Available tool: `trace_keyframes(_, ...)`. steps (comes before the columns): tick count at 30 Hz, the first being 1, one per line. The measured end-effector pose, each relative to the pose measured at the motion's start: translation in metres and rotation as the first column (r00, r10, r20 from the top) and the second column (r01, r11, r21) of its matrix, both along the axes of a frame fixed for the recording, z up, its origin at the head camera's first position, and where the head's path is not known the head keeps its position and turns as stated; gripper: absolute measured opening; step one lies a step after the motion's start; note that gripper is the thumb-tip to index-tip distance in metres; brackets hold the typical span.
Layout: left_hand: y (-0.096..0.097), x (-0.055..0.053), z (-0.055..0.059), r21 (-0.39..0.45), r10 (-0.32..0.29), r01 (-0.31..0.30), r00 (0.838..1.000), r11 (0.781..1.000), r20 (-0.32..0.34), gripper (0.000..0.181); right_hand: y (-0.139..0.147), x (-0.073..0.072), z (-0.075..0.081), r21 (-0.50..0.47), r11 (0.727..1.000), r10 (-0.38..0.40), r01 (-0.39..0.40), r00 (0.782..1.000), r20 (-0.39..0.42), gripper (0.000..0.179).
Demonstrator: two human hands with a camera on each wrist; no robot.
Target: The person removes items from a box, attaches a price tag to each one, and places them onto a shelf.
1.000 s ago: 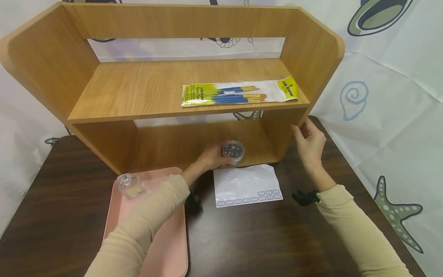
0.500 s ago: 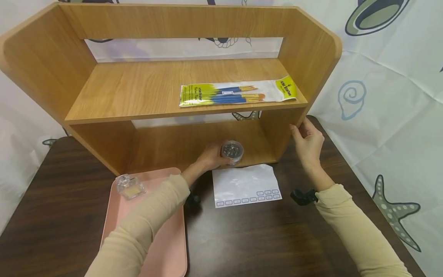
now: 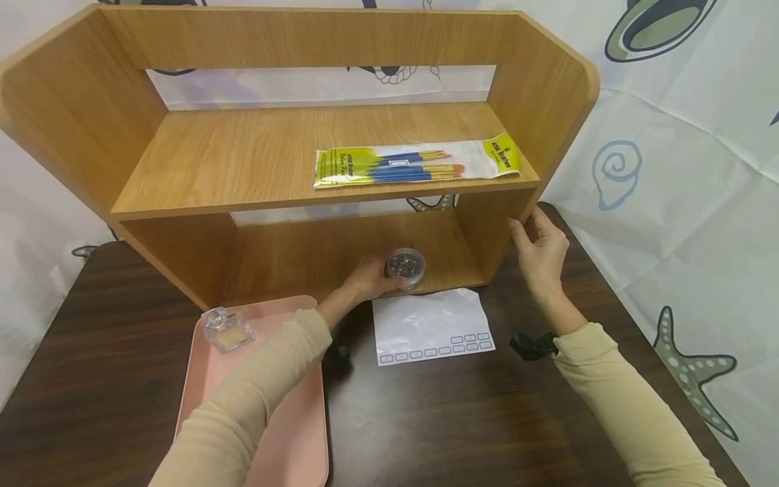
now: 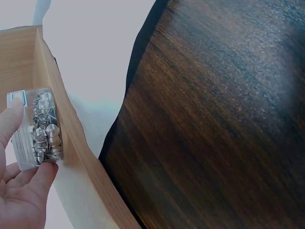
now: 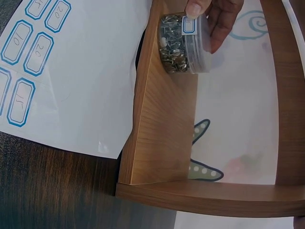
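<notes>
My left hand [image 3: 367, 277] grips a clear round jar of metal thumbtacks [image 3: 406, 264] at the front of the lower shelf [image 3: 292, 247]. In the left wrist view, the thumb lies on one side of the jar [image 4: 43, 129] and fingers on the other. A small blue-bordered label [image 5: 189, 26] is stuck to the jar's side in the right wrist view. My right hand [image 3: 544, 253] pinches the front edge of the wooden bookshelf's right side panel [image 3: 496, 233], thumb on the near side; its fingertips are partly hidden.
Packaged artist brushes [image 3: 420, 166] lie on the upper shelf. A sheet of label stickers [image 3: 432, 325] lies on the dark table [image 3: 426, 419] before the bookshelf. On the left, a pink tray [image 3: 298, 419] carries a glass bottle [image 3: 228, 331], under my left forearm.
The head view has shifted very slightly. Both hands and the jar of thumbtacks stay in nearly the same place against the bookshelf.
</notes>
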State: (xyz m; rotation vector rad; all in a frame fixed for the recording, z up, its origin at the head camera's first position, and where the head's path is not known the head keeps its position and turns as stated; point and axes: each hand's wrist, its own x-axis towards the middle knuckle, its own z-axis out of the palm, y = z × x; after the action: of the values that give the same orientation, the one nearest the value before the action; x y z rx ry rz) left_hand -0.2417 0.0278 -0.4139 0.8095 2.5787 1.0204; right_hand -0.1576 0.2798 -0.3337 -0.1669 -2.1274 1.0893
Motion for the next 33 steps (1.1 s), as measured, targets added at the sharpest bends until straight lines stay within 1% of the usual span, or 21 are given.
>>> trace_keyframes(4,-0.002,0.002,0.0,0.004,0.011,-0.011,1.0,1.0,-0.014,0.076,0.013,-0.011,-0.015,-0.001,1.0,0.002,-0.002,1.0,-0.007,0.029)
trace_keyframes(8,-0.004,0.004,0.0,0.012,0.02,-0.02,0.999,1.0,-0.029,0.073,0.013,-0.011,-0.017,-0.005,1.0,0.014,-0.014,1.0,-0.014,0.028)
trace_keyframes(18,-0.008,0.011,-0.005,0.079,0.046,-0.045,0.999,0.996,-0.015,0.069,0.009,-0.01,-0.02,-0.013,1.0,0.016,-0.016,1.0,0.003,0.029)
trace_keyframes(22,-0.01,0.014,-0.005,0.089,0.063,-0.06,0.998,0.994,-0.03,0.068,0.01,-0.009,-0.02,-0.022,1.0,0.018,-0.018,1.0,-0.008,0.027)
trace_keyframes(25,-0.012,0.017,-0.002,0.088,0.076,-0.072,0.996,0.994,-0.045,0.073,0.009,-0.009,-0.018,-0.026,1.0,0.013,-0.013,1.0,-0.023,0.026)
trace_keyframes(27,-0.014,0.02,0.001,0.082,0.088,-0.084,0.995,0.993,-0.049,0.076,0.006,-0.007,-0.014,-0.031,0.999,0.008,-0.009,0.999,-0.033,0.025)
trace_keyframes(30,-0.017,0.026,0.008,0.076,0.103,-0.099,0.993,0.992,-0.051,0.08,-0.001,-0.001,-0.003,-0.041,0.999,0.009,-0.01,0.999,-0.036,0.024)
trace_keyframes(33,-0.022,0.034,0.019,0.085,0.108,-0.103,0.992,0.991,-0.065,0.08,-0.006,0.005,0.007,-0.052,0.999,0.01,-0.012,0.999,-0.035,0.024)
